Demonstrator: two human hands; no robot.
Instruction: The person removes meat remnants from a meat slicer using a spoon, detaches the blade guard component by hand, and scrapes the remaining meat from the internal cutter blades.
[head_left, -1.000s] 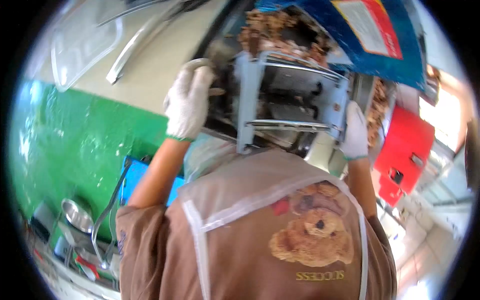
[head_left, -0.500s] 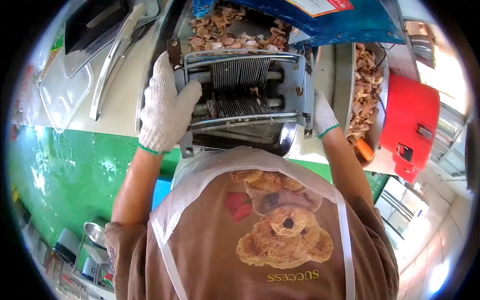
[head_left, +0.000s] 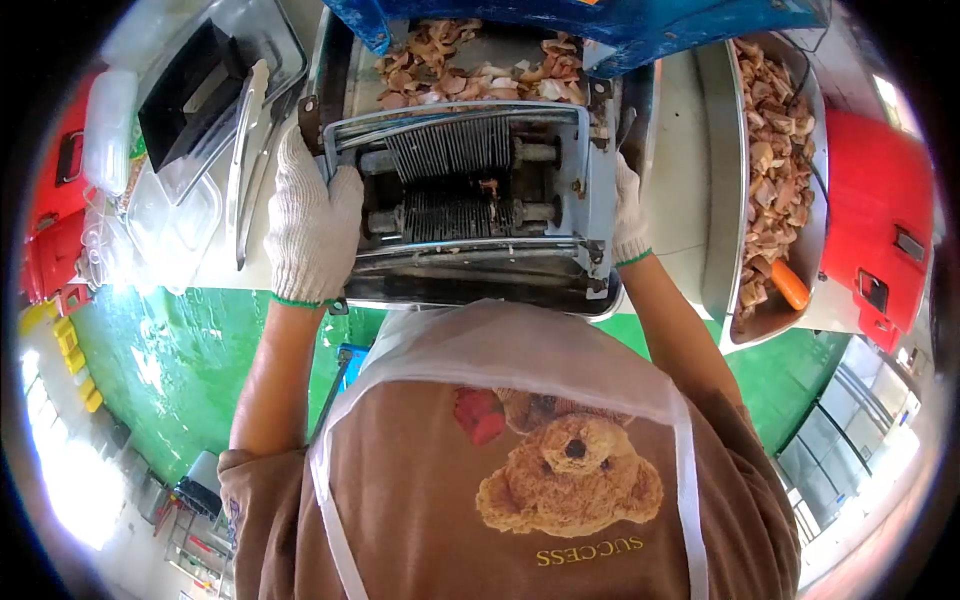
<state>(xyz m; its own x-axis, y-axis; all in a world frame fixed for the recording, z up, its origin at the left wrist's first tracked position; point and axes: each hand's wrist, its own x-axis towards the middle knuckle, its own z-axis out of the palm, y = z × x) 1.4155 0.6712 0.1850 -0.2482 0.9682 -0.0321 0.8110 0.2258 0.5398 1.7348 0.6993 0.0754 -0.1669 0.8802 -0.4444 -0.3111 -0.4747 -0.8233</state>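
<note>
A slicer blade assembly (head_left: 455,150), with two rows of thin parallel blades in a grey metal frame, is held over a metal tray (head_left: 345,80). My left hand (head_left: 312,225), in a white knitted glove with a green cuff, grips its left end, the thumb lying along the frame. On the right end is my right hand (head_left: 630,220), gloved the same way; the frame's side plate hides most of its fingers. A small scrap of meat (head_left: 489,186) clings among the blades. Beyond the frame, cut meat pieces (head_left: 470,82) lie in the tray.
A blue machine housing (head_left: 560,35) overhangs the tray's far side. At right stand a deep metal tub (head_left: 722,200) of meat pieces with an orange-handled tool (head_left: 789,284), and a red case (head_left: 875,220). Metal tongs (head_left: 245,160) and clear plastic containers (head_left: 175,215) lie at left.
The camera view has shifted, showing more of the meat tub and the left side. Both hands stay on the blade assembly, which appears a little further left in view.
</note>
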